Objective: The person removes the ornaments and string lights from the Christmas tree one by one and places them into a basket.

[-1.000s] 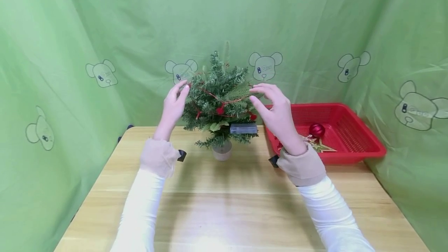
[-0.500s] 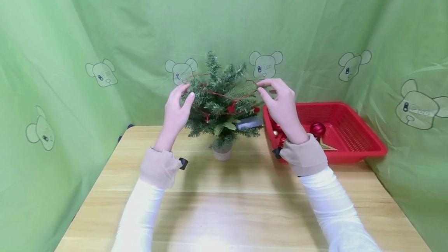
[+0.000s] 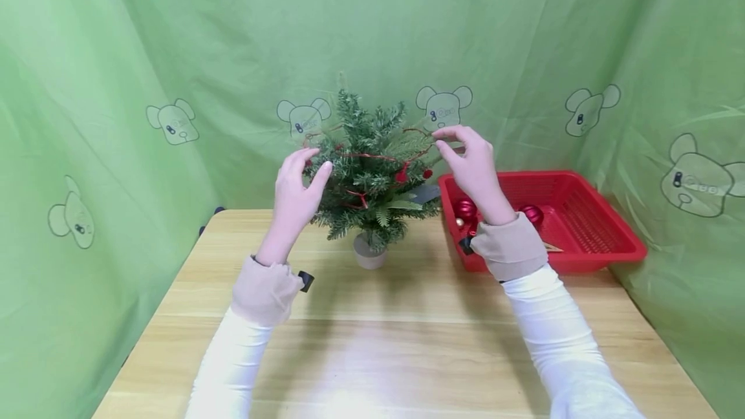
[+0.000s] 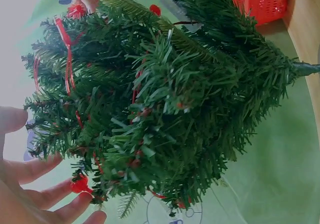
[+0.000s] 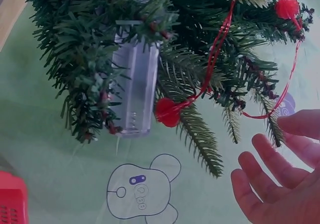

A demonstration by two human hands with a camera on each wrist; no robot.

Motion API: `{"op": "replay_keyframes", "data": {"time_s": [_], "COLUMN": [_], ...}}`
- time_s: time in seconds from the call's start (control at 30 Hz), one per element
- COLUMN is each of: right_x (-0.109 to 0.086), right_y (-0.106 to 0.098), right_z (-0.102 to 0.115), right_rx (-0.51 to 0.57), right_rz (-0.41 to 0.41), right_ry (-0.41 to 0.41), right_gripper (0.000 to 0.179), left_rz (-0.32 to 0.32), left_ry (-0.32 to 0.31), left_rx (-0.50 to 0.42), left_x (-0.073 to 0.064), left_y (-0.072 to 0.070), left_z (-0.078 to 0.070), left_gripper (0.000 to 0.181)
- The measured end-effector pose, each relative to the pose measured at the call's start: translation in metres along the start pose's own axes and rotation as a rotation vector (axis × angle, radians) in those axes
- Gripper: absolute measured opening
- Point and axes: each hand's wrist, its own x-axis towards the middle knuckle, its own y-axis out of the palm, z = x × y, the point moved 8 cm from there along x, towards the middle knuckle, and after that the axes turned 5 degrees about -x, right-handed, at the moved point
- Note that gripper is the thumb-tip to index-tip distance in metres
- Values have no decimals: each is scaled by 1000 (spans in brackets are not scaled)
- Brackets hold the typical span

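Observation:
A small artificial Christmas tree (image 3: 372,180) stands in a white pot (image 3: 370,252) in the head view. Red string garland (image 5: 215,59) with red ornaments (image 5: 167,112) winds round its branches. On its right side sits a clear plastic box (image 5: 135,89). My left hand (image 3: 297,193) lies at the tree's left side, fingers spread; its fingertips are against the branches near a red ornament (image 4: 80,185) in the left wrist view. At the right side, my right hand (image 3: 471,163) pinches a branch tip (image 5: 275,129) between thumb and fingers, close to the string.
On the wooden table (image 3: 372,354), a red basket (image 3: 599,254) stands to the right, behind my right forearm. Inside are shiny red balls (image 3: 532,214), a small pale ball (image 3: 460,222) and part of a gold piece (image 3: 553,247). A green curtain (image 3: 372,24) encloses the table.
The tree has turned: its front ornaments and the clear box have shifted right, and the top leans slightly left. Both hands have moved a little to the right with it.

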Motion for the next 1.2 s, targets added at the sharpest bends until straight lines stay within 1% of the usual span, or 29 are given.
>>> {"op": "replay_keyframes", "data": {"time_s": [0.07,0.13,0.2,0.27,0.3,0.37,0.4,0.47,0.53,0.6,0.7,0.77,0.87,0.97,1.07,1.2], "right_x": [0,-3,-8,-16,-20,-27,-29,-31,-31,-30,-28,-26,-20,-15,-12,-9], "right_y": [-1,-3,-6,-7,-6,-1,2,10,18,24,28,28,27,24,21,18], "right_z": [2,11,27,49,60,80,87,98,103,102,97,92,84,75,67,59], "right_rx": [-3,4,15,21,25,14,-1,-46,-104,-161,-216,-237,-252,-248,-234,-215], "right_rz": [-7,-40,-87,-119,-121,-89,-61,2,56,100,139,151,159,159,158,162], "right_ry": [-11,-56,-139,-249,-304,-397,-426,-456,-458,-438,-402,-377,-340,-305,-278,-257], "right_gripper": [24,26,26,24,23,20,19,17,18,17,14,12,10,11,11,12], "left_rz": [-34,-62,-72,-56,-42,-5,14,46,68,79,83,84,80,63,35,-14], "left_ry": [6,12,15,4,-7,-29,-41,-58,-65,-65,-57,-51,-32,2,37,65], "left_rx": [1,-2,-10,-12,-16,-20,-21,-22,-20,-14,2,8,20,43,73,79], "left_x": [3,9,16,24,27,34,36,40,41,41,37,33,26,20,13,6], "left_y": [-4,-8,-11,-12,-12,-9,-8,-5,-2,-1,0,-1,-2,-2,-4,-9], "left_z": [0,0,1,4,5,8,10,12,13,13,12,12,9,5,0,-5], "left_gripper": [48,47,46,47,47,49,49,49,47,45,41,40,39,39,36,32]}}
